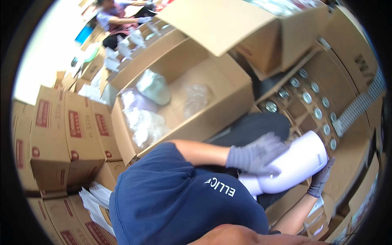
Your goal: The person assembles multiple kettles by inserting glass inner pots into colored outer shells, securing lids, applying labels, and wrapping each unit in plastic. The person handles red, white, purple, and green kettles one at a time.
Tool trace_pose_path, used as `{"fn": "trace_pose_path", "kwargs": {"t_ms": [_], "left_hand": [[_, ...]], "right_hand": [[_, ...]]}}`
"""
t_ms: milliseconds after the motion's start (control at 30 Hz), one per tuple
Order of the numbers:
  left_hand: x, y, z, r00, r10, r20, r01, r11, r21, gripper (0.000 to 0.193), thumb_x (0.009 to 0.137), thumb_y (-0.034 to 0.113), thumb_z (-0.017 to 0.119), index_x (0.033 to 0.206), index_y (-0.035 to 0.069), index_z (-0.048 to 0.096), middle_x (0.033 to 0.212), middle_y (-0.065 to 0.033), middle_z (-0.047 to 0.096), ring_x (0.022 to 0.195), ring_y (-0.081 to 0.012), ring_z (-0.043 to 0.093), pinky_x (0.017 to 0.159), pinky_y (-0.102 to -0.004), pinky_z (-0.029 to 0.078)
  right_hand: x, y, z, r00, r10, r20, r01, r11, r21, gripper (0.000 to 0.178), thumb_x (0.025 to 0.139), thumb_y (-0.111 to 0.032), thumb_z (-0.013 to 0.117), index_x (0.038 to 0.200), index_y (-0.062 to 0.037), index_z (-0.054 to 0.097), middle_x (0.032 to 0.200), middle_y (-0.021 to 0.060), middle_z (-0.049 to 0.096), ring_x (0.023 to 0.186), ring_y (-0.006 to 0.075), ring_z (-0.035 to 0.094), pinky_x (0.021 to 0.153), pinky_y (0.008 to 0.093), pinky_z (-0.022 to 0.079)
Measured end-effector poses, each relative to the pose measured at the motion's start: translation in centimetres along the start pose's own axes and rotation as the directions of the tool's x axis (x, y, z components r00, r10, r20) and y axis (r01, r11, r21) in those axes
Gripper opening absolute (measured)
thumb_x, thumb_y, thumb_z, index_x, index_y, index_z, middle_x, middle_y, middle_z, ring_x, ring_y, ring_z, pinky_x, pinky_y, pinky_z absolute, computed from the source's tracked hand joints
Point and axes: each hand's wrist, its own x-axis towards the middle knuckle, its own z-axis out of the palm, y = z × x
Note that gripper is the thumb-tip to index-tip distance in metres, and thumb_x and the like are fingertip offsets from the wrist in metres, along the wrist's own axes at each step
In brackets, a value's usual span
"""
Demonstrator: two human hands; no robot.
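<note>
Slipping could make the smooth white bottle-shaped pot (pixel 295 163) fall, since the right hand (pixel 321 178) cups only its wide end, and I can't tell if the blurry left hand (pixel 259 154) lying over it grips.

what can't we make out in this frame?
All in the head view:
Left hand: finger detail lost to blur.
Right hand: partly hidden behind the white vessel.
Co-worker: cut off by the top edge; too small and blurred to tell what is held.
Plastic-wrapped items: wrapping and blur obscure their details.
</note>
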Motion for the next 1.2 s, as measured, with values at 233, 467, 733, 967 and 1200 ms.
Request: {"fn": "trace_pose_path", "kwargs": {"t_ms": [233,467,733,967,1200], "left_hand": [[-17.3,-2.7,-8.7,0.738,-0.552,-0.388,0.572,0.817,-0.073,0.065,0.085,0.032,0.073,0.139,0.006,0.050,0.137,-0.0206,0.052,0.126,-0.0378,0.050,0.106,-0.0470,0.042],[-45.9,-9.1,-18.6,0.256,-0.826,-0.502,0.821,-0.087,0.564,0.016,0.074,0.022,0.069,0.088,0.014,0.074,0.127,-0.0187,0.059,0.138,-0.0429,0.033,0.120,-0.0555,0.012],[-5.1,7.7,-21.4,0.997,-0.073,-0.025,0.077,0.905,0.419,0.021,0.081,0.019,0.072,0.091,0.004,0.062,0.124,-0.0163,0.061,0.127,-0.0362,0.051,0.114,-0.0515,0.031],[-40.4,-9.7,-24.6,0.446,-0.882,-0.149,0.492,0.103,0.864,0.074,0.071,0.036,0.076,0.138,0.016,0.052,0.129,-0.0212,0.058,0.119,-0.0387,0.056,0.100,-0.0454,0.046],[-38.9,-0.8,-24.2,0.447,-0.745,-0.495,0.684,-0.072,0.726,0.011,0.089,0.018,0.059,0.089,0.013,0.068,0.083,-0.0168,0.066,0.076,-0.0358,0.065,0.071,-0.0457,0.053]], "right_hand": [[1.1,4.0,1.1,0.977,0.138,-0.165,-0.105,0.975,0.197,0.067,0.104,-0.052,0.031,0.131,0.0040,0.056,0.130,0.0169,0.061,0.116,0.0285,0.060,0.103,0.0406,0.044],[-7.2,-1.9,1.3,0.756,-0.374,-0.537,0.112,0.882,-0.458,0.055,0.104,-0.036,0.034,0.137,0.0038,0.053,0.141,0.0182,0.054,0.130,0.0319,0.051,0.112,0.0431,0.038],[-8.8,-11.1,18.3,0.643,-0.654,0.397,0.702,0.297,-0.648,0.071,0.085,-0.032,0.073,0.145,-0.0043,0.046,0.145,0.0146,0.051,0.127,0.0277,0.054,0.106,0.0406,0.043],[-12.6,-11.1,5.5,0.702,-0.656,-0.278,0.423,0.697,-0.579,0.045,0.098,-0.008,0.054,0.141,0.0026,0.049,0.137,0.0155,0.056,0.122,0.0245,0.058,0.106,0.0356,0.044],[-13.0,-8.1,8.8,0.843,-0.532,-0.081,0.454,0.784,-0.424,0.044,0.098,-0.007,0.054,0.139,0.0048,0.050,0.135,0.0181,0.058,0.125,0.0257,0.057,0.108,0.0373,0.043]]}}
